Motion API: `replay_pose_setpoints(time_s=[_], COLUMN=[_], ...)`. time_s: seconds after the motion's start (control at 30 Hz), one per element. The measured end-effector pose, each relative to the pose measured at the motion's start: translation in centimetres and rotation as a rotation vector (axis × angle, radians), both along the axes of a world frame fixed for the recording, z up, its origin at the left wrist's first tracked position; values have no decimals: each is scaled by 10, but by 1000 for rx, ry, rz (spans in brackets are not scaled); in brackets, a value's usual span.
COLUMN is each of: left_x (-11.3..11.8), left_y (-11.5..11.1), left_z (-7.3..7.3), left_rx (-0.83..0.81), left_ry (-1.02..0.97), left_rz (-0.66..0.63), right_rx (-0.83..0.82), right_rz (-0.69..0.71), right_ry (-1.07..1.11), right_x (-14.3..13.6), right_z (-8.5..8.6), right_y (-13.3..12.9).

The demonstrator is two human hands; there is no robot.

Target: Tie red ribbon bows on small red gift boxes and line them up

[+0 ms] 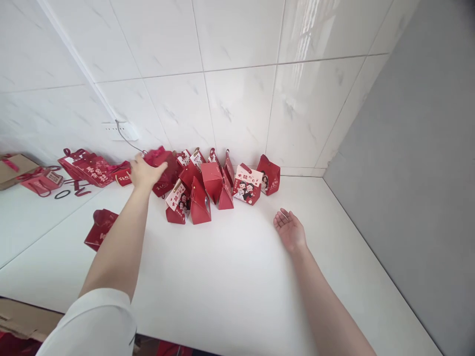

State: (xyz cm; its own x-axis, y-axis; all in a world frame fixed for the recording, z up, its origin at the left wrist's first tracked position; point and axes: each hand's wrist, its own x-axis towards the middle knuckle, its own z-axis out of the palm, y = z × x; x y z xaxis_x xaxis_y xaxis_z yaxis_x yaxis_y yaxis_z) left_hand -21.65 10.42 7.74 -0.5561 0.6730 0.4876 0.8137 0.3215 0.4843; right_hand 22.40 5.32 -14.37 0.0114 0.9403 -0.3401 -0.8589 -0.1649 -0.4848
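Observation:
My left hand (145, 174) reaches to the back of the table, its thumb and fingers around a red gift box (168, 163) with a pinkish-red ribbon at its top. That box looks slightly blurred, and its far side is hidden. Close by on the right stand several red gift boxes, among them one with a pale flap (179, 200) and a plain red one (200, 202). My right hand (290, 231) is over the white table, palm turned up and fingers loosely bent, holding nothing. Nearest to it is a gift box with a cartoon couple (247, 185).
More red boxes (89, 168) lie at the left, with loose ribbons and a black ring (62, 194). One red box (101, 228) lies partly behind my left forearm. A cable runs from a wall socket (119, 131). A grey panel (411, 163) borders the white table (230, 282) on the right.

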Motion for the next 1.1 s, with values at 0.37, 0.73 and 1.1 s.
replay_pose_setpoints(time_s=[0.37,0.73,1.1], left_x=[142,221,146], left_y=[-107,-108,-100], left_z=[3,-142,-137], left_rx=[489,8,180], left_ry=[129,-158,68], left_rz=[-874,-631,-79], right_rx=[25,117,111], right_rz=[6,14,22], right_ry=[-33,-168,-199], right_x=[-2,-9,-8], right_z=[5,5,5], right_y=[-4,-5,-11])
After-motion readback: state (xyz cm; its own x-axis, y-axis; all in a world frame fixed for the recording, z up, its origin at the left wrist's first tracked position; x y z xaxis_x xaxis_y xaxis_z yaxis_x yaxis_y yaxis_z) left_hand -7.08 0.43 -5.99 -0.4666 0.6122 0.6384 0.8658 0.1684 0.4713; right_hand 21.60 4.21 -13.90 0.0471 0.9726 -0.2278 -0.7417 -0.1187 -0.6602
